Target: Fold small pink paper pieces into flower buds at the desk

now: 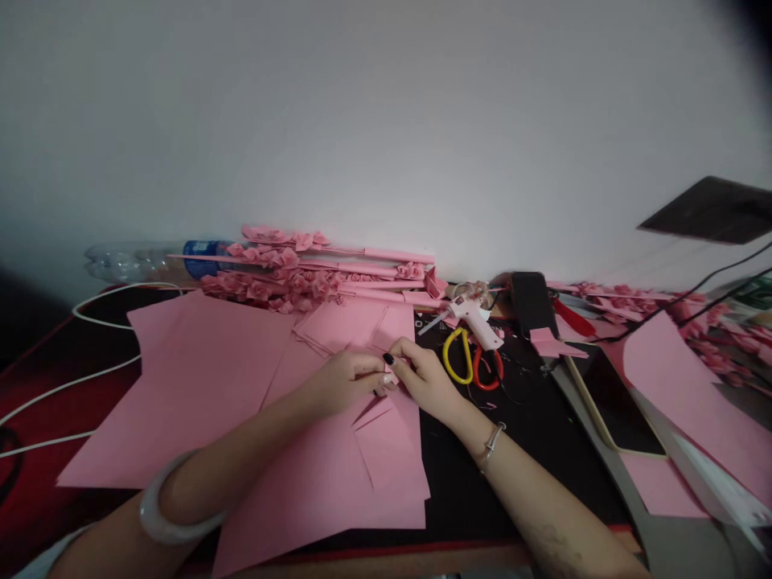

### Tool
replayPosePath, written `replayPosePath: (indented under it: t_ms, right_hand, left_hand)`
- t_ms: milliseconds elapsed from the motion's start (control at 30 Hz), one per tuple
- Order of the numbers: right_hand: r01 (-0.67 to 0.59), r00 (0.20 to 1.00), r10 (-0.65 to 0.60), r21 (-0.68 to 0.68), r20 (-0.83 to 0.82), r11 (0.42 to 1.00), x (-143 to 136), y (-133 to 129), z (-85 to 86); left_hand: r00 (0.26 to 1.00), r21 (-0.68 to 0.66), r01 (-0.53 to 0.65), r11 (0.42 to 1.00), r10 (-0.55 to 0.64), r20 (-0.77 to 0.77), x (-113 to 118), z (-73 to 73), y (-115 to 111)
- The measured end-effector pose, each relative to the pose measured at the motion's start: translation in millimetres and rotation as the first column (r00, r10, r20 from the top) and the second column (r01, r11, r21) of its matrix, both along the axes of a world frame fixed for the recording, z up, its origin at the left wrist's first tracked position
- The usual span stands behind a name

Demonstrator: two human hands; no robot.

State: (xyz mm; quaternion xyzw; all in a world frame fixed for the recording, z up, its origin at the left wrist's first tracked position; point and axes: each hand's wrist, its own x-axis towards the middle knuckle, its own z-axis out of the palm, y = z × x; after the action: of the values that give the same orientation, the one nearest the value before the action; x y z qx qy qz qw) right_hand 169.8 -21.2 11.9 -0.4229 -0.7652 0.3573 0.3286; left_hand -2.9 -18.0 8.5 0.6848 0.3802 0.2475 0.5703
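My left hand (345, 381) and my right hand (420, 376) meet over the pink sheets, fingertips pinched together on a small piece of pink paper (392, 375). Most of that piece is hidden behind the fingers. Beneath the hands lie large pink paper sheets (211, 362), with smaller cut pink pieces (392, 450) on top of them. Just right of my right hand are scissors with one yellow and one red handle (458, 356). A white glue gun (476, 320) rests behind the scissors.
Folded pink paper flowers (289, 281) are piled along the wall, near a clear plastic bottle (138, 261). A dark phone (531, 301) and a tablet-like device (615, 398) lie on the right. A white cable (72, 390) curves at left; more pink paper (693, 394) is far right.
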Motion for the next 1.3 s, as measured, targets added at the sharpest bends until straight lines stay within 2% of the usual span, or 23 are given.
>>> replayPosePath:
  t_ms: [167, 400, 600, 833, 1033, 1200, 1300]
  right_hand:
    - [-0.008, 1.000, 0.008, 0.000, -0.016, 1.000, -0.2, 0.4, -1.3]
    - [0.013, 0.999, -0.014, -0.035, -0.033, 0.999, -0.5, -1.5, -0.5]
    - [0.073, 0.971, -0.124, -0.241, -0.203, 0.968, 2.5, 2.3, -3.2]
    - [0.093, 0.992, -0.099, -0.078, -0.082, 0.993, 3.3, 2.7, -3.3]
    - [0.058, 0.996, -0.063, -0.072, -0.060, 0.996, 1.0, 1.1, -3.2]
    - [0.087, 0.994, -0.091, -0.066, -0.056, 0.994, 1.4, 2.0, -3.8]
    - [0.109, 0.993, -0.111, -0.049, -0.043, 0.993, 1.7, 2.1, -3.4]
  left_hand:
    - [0.998, -0.059, 0.016, 0.998, -0.012, 0.061, -0.4, -2.0, 0.0]
    - [0.999, -0.010, 0.036, 0.999, -0.036, 0.040, -2.5, -1.7, 0.4]
    - [0.998, -0.010, -0.046, 0.999, 0.047, 0.037, -3.6, 2.8, 1.8]
    - [0.987, -0.017, -0.156, 0.988, 0.156, 0.038, -1.6, 0.5, 2.7]
    - [0.986, -0.060, -0.158, 0.986, 0.161, 0.052, -2.9, -3.7, 4.5]
    - [0.987, -0.050, -0.155, 0.987, 0.157, 0.033, -3.6, -0.3, 3.9]
    - [0.988, -0.099, -0.136, 0.986, 0.143, 0.065, -2.3, 0.2, 4.0]
